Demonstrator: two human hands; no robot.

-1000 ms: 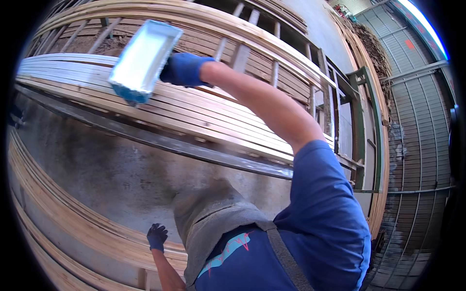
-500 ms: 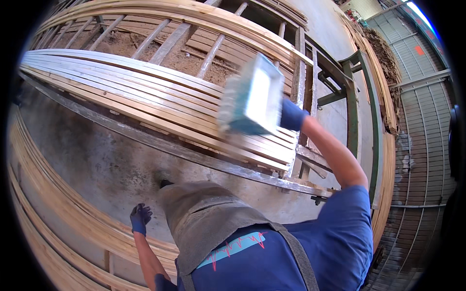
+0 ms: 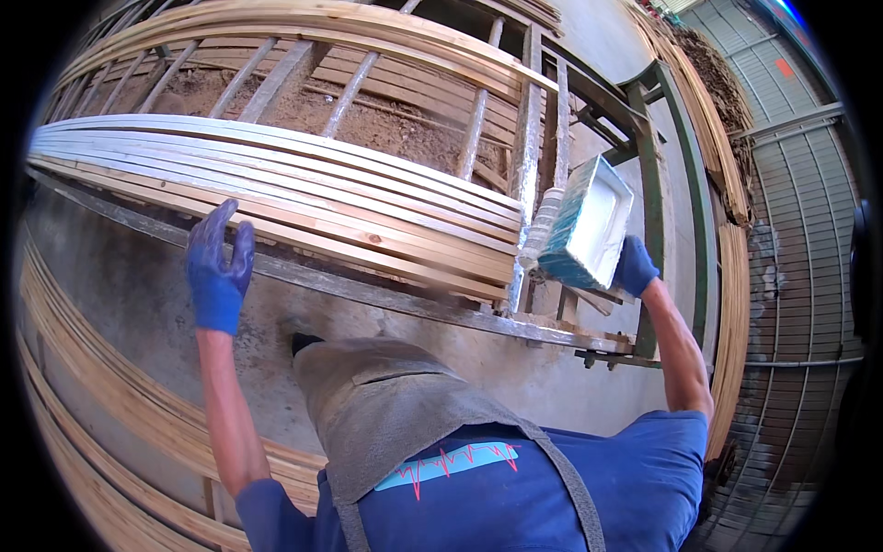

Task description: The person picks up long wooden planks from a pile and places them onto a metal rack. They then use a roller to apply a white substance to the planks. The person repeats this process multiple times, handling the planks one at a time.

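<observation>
My right hand [image 3: 635, 265], in a blue glove, grips a teal tray [image 3: 587, 222] with a white inside, tilted at the right end of the stacked wooden slats [image 3: 276, 189]. A paint roller [image 3: 540, 228] lies against the tray's left edge. My left hand [image 3: 219, 265], also in a blue glove, is raised with fingers spread near the front edge of the slat stack, holding nothing. I cannot tell whether it touches the wood.
The slats lie on a metal-framed rack [image 3: 414, 304]. A green steel frame [image 3: 658, 166] stands to the right. More slat piles [image 3: 101, 405] run along the left floor. A corrugated metal wall [image 3: 791, 230] is at far right. I wear a grey apron [image 3: 386, 405].
My right hand has carried the tray from the stack's left end to its right end and lowered it. My left hand has risen from near the floor to the slat stack.
</observation>
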